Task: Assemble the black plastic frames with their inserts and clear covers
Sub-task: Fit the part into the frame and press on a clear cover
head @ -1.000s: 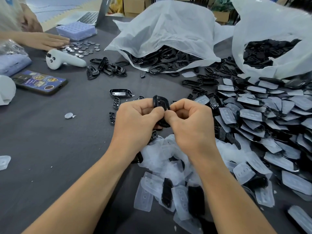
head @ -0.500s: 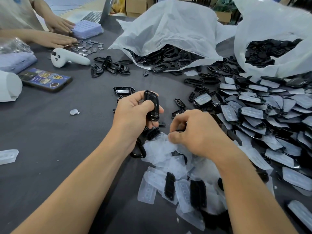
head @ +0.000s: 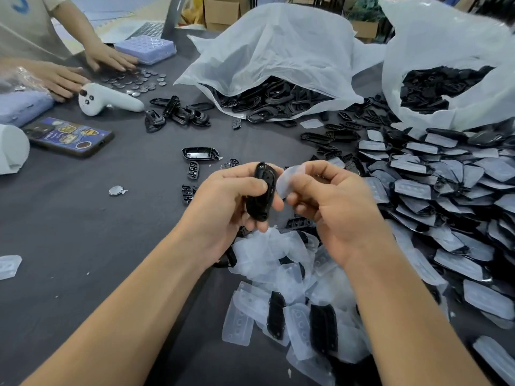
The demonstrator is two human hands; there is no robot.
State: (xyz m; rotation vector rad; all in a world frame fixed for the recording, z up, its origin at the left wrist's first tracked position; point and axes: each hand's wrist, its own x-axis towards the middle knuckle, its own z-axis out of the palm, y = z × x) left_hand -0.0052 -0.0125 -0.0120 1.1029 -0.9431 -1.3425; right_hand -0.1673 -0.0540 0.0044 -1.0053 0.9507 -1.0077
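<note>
the right hand (head: pixel 334 210) is coming back up from the near pile of clear plastic covers (head: pixel 267 260), one translucent cover (head: pixel 287 182) pinched in its fingers (head: pixel 326 169), bringing it just beside the black oval plastic frame (head: pixel 262 196). the left hand (head: pixel 228 210) is gripping that frame upright above the dark surface (head: pixel 97 232), mid-scene. the cover is looking ready for seating.

Upper left of the frame: phone (head: pixel 68 136), white controller (head: pixel 108 103), coin cells (head: pixel 133 82), purple tray (head: pixel 145 48), laptop (head: pixel 149 28). Top centre: box (head: pixel 220 9).
</note>
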